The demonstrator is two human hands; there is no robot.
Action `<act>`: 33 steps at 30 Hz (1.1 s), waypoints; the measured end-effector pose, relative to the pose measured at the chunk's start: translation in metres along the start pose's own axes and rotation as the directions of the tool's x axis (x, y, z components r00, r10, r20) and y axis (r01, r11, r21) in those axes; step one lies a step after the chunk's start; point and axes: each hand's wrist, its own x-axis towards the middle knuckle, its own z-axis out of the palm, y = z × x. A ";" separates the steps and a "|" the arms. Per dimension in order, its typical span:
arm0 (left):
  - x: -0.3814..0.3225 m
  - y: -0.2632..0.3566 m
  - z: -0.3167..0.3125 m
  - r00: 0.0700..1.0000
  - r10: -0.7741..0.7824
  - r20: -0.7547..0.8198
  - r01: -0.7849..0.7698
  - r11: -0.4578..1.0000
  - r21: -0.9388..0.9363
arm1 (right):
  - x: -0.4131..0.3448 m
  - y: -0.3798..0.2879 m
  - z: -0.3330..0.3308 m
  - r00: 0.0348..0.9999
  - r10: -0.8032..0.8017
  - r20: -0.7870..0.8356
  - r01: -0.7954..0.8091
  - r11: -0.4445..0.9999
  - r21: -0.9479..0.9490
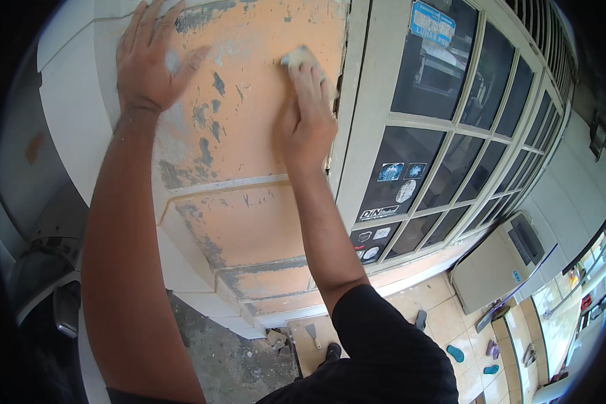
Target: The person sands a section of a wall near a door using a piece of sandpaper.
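Observation:
My right hand (310, 118) grips a pale, folded piece, perhaps sandpaper (299, 56), against the peach-painted wall (255, 126), close to the door frame. The palm side of that hand faces the wall, so the grip is partly hidden. My left hand (149, 63) lies flat on the wall's upper left, its fingers spread and holding nothing. Between both hands the paint is worn, with grey patches (218, 83) showing through.
A white-framed glass door (447, 126) bearing stickers stands right of the wall. Below are a scraper (313, 336) on a tiled step, rubble pieces (279, 339), sandals (455, 353) on the floor and a white appliance (495, 262). A motorcycle part (65, 308) is at lower left.

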 end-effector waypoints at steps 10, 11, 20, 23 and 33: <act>0.002 0.004 -0.010 0.994 -0.044 0.095 0.042 0.999 0.023 | -0.078 0.008 -0.036 0.991 0.131 0.041 -0.132 0.991 0.017; 0.006 0.008 -0.014 0.993 -0.061 0.105 0.060 0.998 0.019 | -0.118 0.009 -0.045 0.980 0.186 0.065 -0.183 0.982 -0.050; -0.001 0.001 -0.002 0.999 -0.018 0.039 0.016 0.998 0.056 | 0.069 0.017 -0.018 0.993 0.003 -0.119 -0.002 1.000 0.006; 0.001 0.005 0.001 0.997 -0.037 0.075 0.033 0.998 0.057 | 0.079 0.013 -0.021 0.988 0.152 0.029 -0.154 0.983 0.096; -0.001 0.000 -0.002 0.998 0.028 -0.051 -0.027 0.999 0.016 | -0.095 0.013 -0.042 0.989 0.057 0.133 -0.045 0.995 -0.090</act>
